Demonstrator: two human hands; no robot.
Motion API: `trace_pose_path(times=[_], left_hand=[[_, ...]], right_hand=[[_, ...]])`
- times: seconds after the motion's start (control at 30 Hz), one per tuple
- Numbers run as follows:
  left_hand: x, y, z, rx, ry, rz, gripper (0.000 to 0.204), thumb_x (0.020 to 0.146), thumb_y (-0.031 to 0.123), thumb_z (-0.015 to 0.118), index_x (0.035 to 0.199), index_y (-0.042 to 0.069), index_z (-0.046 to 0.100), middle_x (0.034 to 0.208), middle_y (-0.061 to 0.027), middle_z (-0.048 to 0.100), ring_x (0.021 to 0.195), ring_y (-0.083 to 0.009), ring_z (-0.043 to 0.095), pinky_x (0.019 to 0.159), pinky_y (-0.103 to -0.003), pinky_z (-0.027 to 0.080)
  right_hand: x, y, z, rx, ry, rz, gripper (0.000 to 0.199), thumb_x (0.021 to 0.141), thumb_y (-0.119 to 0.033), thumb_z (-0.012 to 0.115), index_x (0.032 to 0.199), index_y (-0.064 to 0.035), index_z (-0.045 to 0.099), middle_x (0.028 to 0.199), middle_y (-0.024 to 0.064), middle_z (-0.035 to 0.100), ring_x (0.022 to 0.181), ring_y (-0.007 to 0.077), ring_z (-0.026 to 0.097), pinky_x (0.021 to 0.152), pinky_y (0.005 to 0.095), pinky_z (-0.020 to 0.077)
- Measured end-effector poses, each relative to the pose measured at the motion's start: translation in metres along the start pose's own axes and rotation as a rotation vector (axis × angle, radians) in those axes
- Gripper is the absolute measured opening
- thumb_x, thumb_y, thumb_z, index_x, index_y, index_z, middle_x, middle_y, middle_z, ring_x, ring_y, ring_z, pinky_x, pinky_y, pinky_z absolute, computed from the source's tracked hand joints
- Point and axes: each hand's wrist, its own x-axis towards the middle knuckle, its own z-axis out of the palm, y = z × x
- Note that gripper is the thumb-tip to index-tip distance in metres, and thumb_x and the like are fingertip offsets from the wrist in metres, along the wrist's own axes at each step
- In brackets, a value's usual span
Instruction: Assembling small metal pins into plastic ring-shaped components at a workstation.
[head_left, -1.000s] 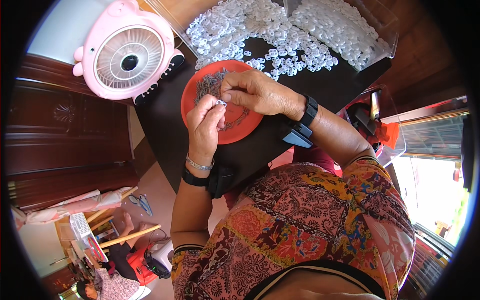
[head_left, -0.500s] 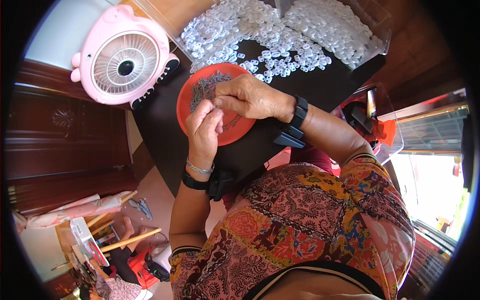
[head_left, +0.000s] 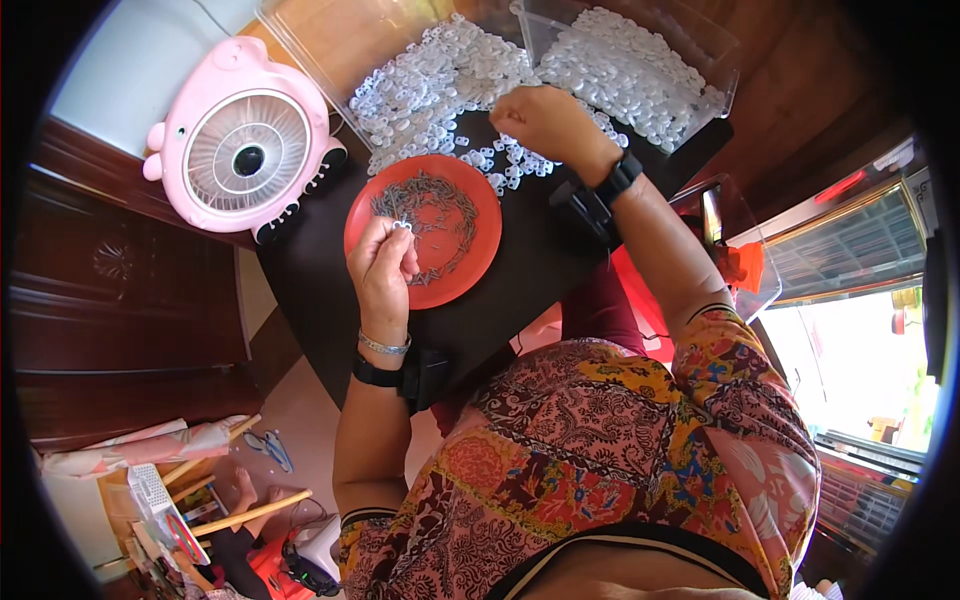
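Over the left part of the red plate, my left hand pinches a small white plastic piece between thumb and fingers. Many small grey screw-like pieces lie in the plate, mostly round its rim. Farther off, my right hand is closed above a spread of white plastic pieces on the dark table. Its fingertips are turned under, so anything inside them is hidden.
A pink animal-shaped fan stands left of the plate. A clear plastic box of white pieces sits at the far right of the dark table. Another clear bin with red and black things stands to the right.
My right hand has parted from my left and moved away over the white pieces. My left hand has shifted slightly left and nearer, and the white piece in it now shows.
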Motion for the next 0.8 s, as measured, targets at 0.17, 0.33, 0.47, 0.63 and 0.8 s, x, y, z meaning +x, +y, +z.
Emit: trace_pose_path(times=[0.17, 0.33, 0.47, 0.63, 0.8], left_hand=[[0.001, -0.001, -0.002, -0.011, 0.005, -0.003, 0.017, 0.087, 0.012, 0.051, 0.071, 0.006, 0.05, 0.059, 0.0014, 0.049, 0.05, -0.0039, 0.042, 0.044, -0.018, 0.031], [0.001, -0.004, -0.004, 0.015, 0.014, -0.015, 0.017, 0.087, 0.011, 0.051, 0.071, 0.005, 0.051, 0.059, 0.0009, 0.049, 0.049, -0.0049, 0.044, 0.044, -0.019, 0.032], [0.002, -0.003, -0.003, -0.02, 0.024, -0.006, 0.016, 0.087, 0.01, 0.053, 0.072, 0.004, 0.052, 0.058, 0.0014, 0.049, 0.05, -0.0041, 0.043, 0.044, -0.019, 0.032], [0.004, -0.005, -0.002, 0.001, 0.028, 0.011, 0.015, 0.086, 0.009, 0.053, 0.072, 0.004, 0.052, 0.058, 0.0011, 0.049, 0.05, -0.0046, 0.043, 0.044, -0.019, 0.032], [0.003, -0.006, -0.005, -0.019, 0.042, 0.023, 0.014, 0.086, 0.008, 0.053, 0.072, 0.003, 0.052, 0.058, 0.0003, 0.049, 0.049, -0.0055, 0.044, 0.045, -0.02, 0.033]], right_hand=[[0.001, 0.025, 0.015, -0.211, -0.235, 0.016, 0.02, 0.077, -0.023, 0.05, 0.079, -0.011, 0.066, 0.082, 0.0132, 0.066, 0.083, 0.034, 0.063, 0.073, 0.046, 0.0489], [0.01, 0.022, 0.031, -0.262, -0.217, 0.074, 0.017, 0.075, -0.02, 0.051, 0.078, -0.011, 0.066, 0.082, 0.0127, 0.066, 0.083, 0.0333, 0.063, 0.072, 0.0449, 0.049], [0.02, 0.025, 0.029, -0.265, -0.307, 0.015, 0.019, 0.078, -0.024, 0.05, 0.077, -0.0079, 0.061, 0.079, 0.0135, 0.064, 0.081, 0.0344, 0.061, 0.071, 0.046, 0.0477], [0.031, 0.027, 0.031, -0.27, -0.356, 0.03, 0.02, 0.076, -0.022, 0.051, 0.078, -0.0063, 0.063, 0.08, 0.0155, 0.064, 0.081, 0.0365, 0.06, 0.07, 0.0463, 0.0474], [0.045, 0.023, 0.032, -0.255, -0.426, 0.007, 0.016, 0.067, -0.014, 0.061, 0.076, -0.0024, 0.067, 0.081, 0.0181, 0.066, 0.08, 0.036, 0.063, 0.069, 0.0442, 0.0505]])
